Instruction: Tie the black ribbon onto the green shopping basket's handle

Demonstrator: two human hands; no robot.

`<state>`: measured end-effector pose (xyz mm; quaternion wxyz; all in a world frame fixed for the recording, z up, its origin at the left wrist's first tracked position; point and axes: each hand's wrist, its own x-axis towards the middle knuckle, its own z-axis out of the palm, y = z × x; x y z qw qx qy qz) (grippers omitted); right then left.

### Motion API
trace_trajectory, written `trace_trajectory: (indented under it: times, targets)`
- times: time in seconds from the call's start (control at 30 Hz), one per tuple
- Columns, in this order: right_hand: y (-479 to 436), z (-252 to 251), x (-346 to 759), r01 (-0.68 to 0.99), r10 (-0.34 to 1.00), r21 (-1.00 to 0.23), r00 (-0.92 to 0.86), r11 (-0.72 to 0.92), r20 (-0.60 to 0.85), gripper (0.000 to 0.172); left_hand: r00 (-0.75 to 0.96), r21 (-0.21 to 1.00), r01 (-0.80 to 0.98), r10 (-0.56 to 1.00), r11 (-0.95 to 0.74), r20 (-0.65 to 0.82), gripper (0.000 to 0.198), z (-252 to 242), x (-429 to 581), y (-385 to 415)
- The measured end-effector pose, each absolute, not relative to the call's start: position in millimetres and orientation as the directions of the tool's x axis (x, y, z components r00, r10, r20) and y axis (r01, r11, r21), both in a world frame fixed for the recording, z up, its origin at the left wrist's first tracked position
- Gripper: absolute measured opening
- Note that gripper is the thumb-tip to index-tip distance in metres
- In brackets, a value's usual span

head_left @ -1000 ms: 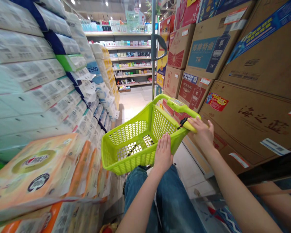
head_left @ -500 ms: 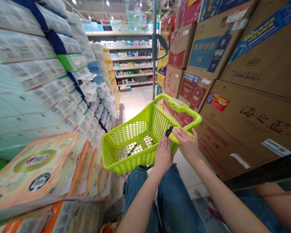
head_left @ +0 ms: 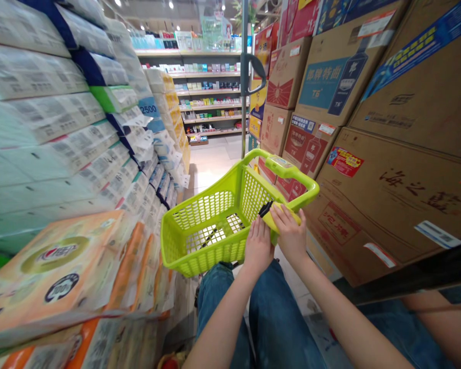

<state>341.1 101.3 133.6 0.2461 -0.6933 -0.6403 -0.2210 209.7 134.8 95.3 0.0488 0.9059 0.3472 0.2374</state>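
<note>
A lime-green shopping basket (head_left: 203, 261) with lattice walls stands in front of my knees, its bottom visible through the opening. My left hand (head_left: 259, 248) lies over the rim at the near right corner, fingers straight and side by side. Just beyond those fingertips is a small black piece (head_left: 266, 208) whose kind I cannot make out. On the basket's right edge my right hand (head_left: 290, 230) presses on a yellow cloth (head_left: 268, 221), fingers over its top. The looped basket handle (head_left: 311, 190) rises past that hand, untouched.
Packs of tissue paper (head_left: 57, 118) are piled on the left, with orange packs (head_left: 69, 266) lower down. Cardboard cartons (head_left: 403, 195) are stacked on the right. A grey pole with a grip (head_left: 245, 77) stands behind the basket. Stocked shelves (head_left: 211, 74) line the back.
My right hand and the yellow cloth have shifted a little left along the basket's edge, toward my left hand. The basket and my left hand stay nearly in place.
</note>
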Motion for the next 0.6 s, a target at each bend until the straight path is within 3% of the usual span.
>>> trace_trajectory:
  times: [0.13,0.37,0.47,0.6]
  targets:
    - [103,148,378,0.999,0.802,-0.022,0.05,-0.046,0.596,0.061,0.643,0.266,0.599,0.651,-0.756,0.403,0.089,98,208,135]
    - [116,180,450,0.935,0.683,-0.207,0.351,-0.287,0.641,0.055,0.641,0.29,0.59,0.656,-0.753,0.399,0.1,106,208,132]
    - [112,162,409,0.951,0.707,-0.162,0.305,-0.264,0.638,0.059,0.636,0.279,0.6,0.658,-0.75,0.403,0.099,104,208,133]
    - [100,138,352,0.995,0.798,-0.051,0.104,-0.091,0.594,0.064,0.651,0.256,0.599,0.647,-0.759,0.397,0.085,98,208,135]
